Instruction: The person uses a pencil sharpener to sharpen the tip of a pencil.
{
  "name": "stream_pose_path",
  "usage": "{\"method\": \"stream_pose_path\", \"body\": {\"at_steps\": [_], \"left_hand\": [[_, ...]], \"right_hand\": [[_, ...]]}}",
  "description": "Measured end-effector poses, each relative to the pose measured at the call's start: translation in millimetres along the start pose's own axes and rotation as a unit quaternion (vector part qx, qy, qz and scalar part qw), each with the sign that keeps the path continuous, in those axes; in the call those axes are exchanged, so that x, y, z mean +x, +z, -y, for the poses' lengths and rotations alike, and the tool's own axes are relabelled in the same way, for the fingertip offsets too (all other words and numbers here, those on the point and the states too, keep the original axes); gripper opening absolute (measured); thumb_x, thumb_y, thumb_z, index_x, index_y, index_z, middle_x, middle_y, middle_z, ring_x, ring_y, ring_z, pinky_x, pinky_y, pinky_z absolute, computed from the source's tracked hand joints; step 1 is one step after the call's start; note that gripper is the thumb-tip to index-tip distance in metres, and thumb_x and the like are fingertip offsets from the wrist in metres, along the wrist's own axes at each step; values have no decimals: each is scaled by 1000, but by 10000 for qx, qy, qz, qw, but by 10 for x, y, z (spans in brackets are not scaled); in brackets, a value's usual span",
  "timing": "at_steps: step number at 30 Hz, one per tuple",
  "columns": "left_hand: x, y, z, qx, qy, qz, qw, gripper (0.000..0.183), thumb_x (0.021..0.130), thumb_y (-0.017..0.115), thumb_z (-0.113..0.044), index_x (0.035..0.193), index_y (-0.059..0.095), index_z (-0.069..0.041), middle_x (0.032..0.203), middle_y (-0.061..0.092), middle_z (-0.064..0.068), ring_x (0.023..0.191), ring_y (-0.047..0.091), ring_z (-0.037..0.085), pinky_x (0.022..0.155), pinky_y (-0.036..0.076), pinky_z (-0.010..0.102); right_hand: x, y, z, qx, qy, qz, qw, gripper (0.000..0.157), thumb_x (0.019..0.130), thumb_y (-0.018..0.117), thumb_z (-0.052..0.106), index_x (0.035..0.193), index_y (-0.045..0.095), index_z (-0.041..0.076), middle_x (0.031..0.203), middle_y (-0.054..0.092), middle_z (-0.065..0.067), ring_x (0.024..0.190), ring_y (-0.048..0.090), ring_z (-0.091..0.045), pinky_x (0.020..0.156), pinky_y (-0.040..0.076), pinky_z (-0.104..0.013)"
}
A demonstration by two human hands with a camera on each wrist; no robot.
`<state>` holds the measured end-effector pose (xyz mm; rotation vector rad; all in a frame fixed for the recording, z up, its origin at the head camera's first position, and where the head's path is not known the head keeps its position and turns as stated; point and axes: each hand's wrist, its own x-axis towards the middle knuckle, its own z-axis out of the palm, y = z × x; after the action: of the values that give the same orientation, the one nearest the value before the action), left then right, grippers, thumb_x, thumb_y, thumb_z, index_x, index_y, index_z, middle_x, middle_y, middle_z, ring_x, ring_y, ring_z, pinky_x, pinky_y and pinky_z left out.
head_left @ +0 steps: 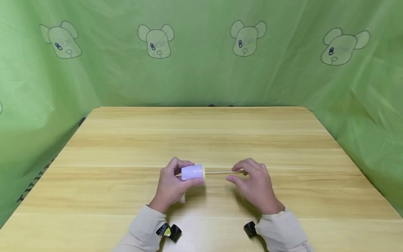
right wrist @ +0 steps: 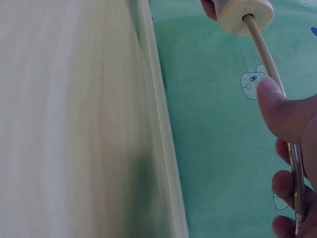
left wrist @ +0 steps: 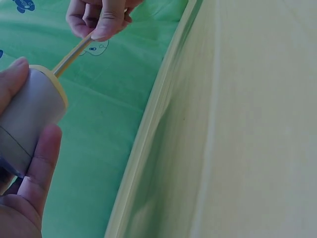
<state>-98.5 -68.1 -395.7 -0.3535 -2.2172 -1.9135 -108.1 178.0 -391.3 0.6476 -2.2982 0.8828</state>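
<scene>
A lavender pencil sharpener (head_left: 192, 172) with a cream end face lies sideways in my left hand (head_left: 170, 187), held above the table. Fingers and thumb grip its rounded body from both sides. Out of the hole in its cream face (right wrist: 246, 17) runs a slim wood-coloured pencil (head_left: 218, 172), whose inserted tip is hidden. My right hand (head_left: 256, 183) holds the pencil towards its far end, the thumb close to the shaft and the fingers behind it. Printed marks show on the darker rear part of the pencil (right wrist: 297, 191) in the right wrist view.
Both hands are over the near half of a wood-grain table (head_left: 201, 140). A green curtain (head_left: 201, 80) with mouse-like drawings stands behind and at both sides. Black wrist devices sit by the cuffs, one on the left (head_left: 170, 231) and one on the right (head_left: 250, 230).
</scene>
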Motion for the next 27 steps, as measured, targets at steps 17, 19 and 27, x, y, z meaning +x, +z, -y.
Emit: {"method": "stream_pose_path", "body": {"at_steps": [17, 19, 27], "left_hand": [[-24, -6, 18, -82, -334, -49, 9994, 46, 63, 90, -3, 95, 57, -4, 106, 68, 10, 83, 65, 26, 68, 60, 31], [-27, -8, 14, -95, -324, 22, 9994, 47, 63, 90, -4, 97, 58, -4, 107, 68, 11, 84, 65, 27, 69, 60, 31], [-9, 5, 2, -7, -177, 50, 9998, 47, 63, 90, -4, 98, 58, -3, 107, 68, 13, 84, 66, 27, 69, 60, 30]], "right_hand": [[-19, -6, 32, -358, -22, 169, 9992, 22, 69, 87, 12, 68, 67, 21, 66, 60, 15, 55, 51, 1, 47, 42, -21], [-22, -18, 39, -435, 76, 350, 9984, 21, 74, 82, 13, 67, 66, 22, 62, 57, 17, 52, 47, 2, 44, 40, -21], [-19, -2, 16, -399, -47, 252, 9989, 23, 65, 89, 19, 78, 71, 15, 77, 68, 8, 63, 58, -9, 62, 46, -27]]}}
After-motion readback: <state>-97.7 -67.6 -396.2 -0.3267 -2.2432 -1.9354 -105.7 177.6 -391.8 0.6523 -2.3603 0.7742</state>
